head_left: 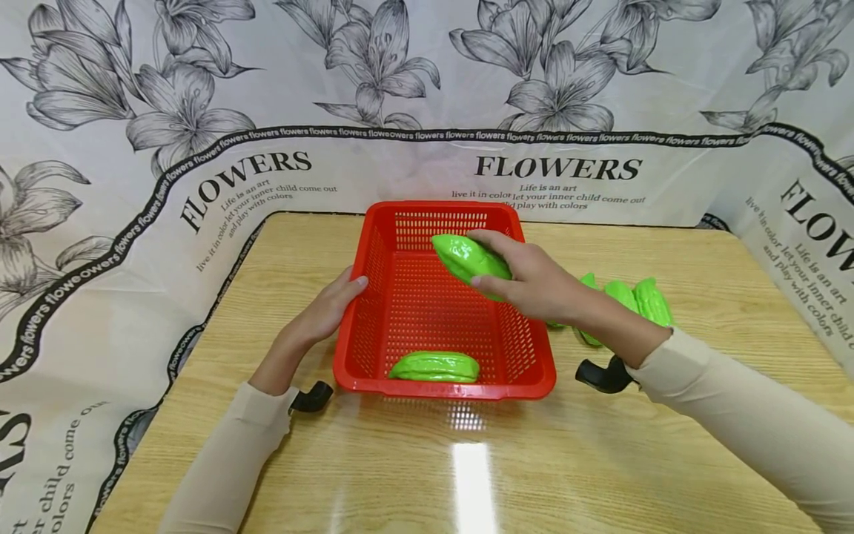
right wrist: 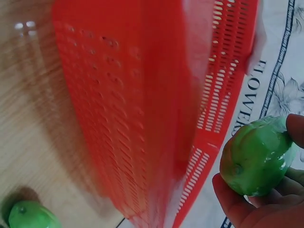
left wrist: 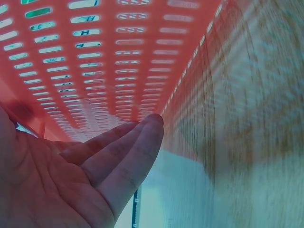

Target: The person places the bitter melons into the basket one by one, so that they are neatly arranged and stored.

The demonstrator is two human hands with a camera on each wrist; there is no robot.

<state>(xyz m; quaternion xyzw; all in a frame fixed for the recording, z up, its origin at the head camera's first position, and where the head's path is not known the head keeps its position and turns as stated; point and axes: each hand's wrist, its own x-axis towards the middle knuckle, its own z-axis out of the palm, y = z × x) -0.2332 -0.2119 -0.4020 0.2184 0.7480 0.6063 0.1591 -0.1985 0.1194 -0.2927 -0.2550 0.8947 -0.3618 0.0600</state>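
A shiny bright green, ridged bitter melon (head_left: 463, 261) is held above the right part of the red basket (head_left: 540, 387). My right hand (head_left: 534, 278) grips it between thumb and fingers; in the right wrist view the held bitter melon (right wrist: 256, 156) shows its rounded end. A second bitter melon (head_left: 435, 366) lies crosswise in the basket, along the near wall. At the basket's left side, my left hand (head_left: 330, 304) holds the rim, thumb on top. The left wrist view shows its fingers (left wrist: 128, 164) stretched along the outside of the slotted wall.
Several more bitter melons (head_left: 620, 297) lie on the wooden table (head_left: 734, 311) right of the basket, partly hidden by the right forearm. A white cloth with printed flowers (head_left: 394, 170) hangs behind the table. Black curved mounts (head_left: 603, 376) stick out at both wrists.
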